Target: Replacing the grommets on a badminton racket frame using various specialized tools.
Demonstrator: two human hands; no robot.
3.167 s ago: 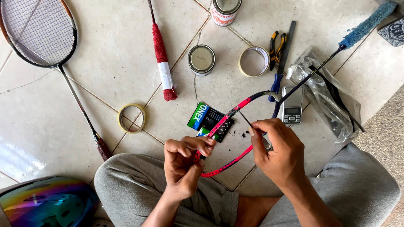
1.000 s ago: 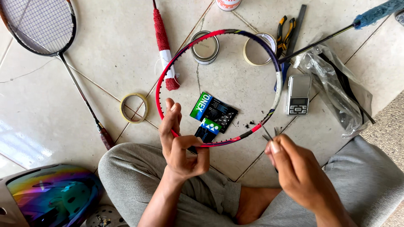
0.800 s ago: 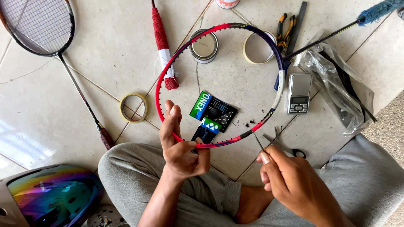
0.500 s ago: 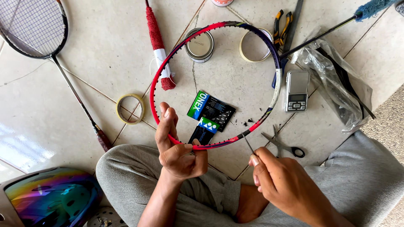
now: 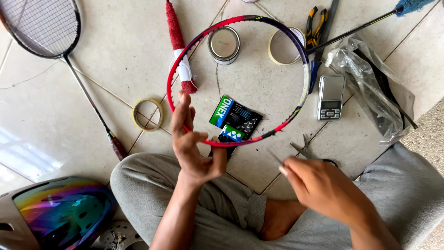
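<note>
Unstrung racket frame held over the tiled floor

The left hand (image 5: 194, 143) pinches the red racket frame (image 5: 240, 78) at its lower rim; it looks light, stiff, fragile. The right hand (image 5: 323, 187) closes on small scissors (image 5: 303, 150) just beside.

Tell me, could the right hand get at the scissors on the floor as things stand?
Probably yes. The right hand hovers just beside the scissors, which lie open on the bare tile, with nothing lying between them. Its fingers seem to pinch a thin sliver already, which might hamper a grasp.

Bright daylight, soft shadows, floor glare left, slight motion blur.
</note>
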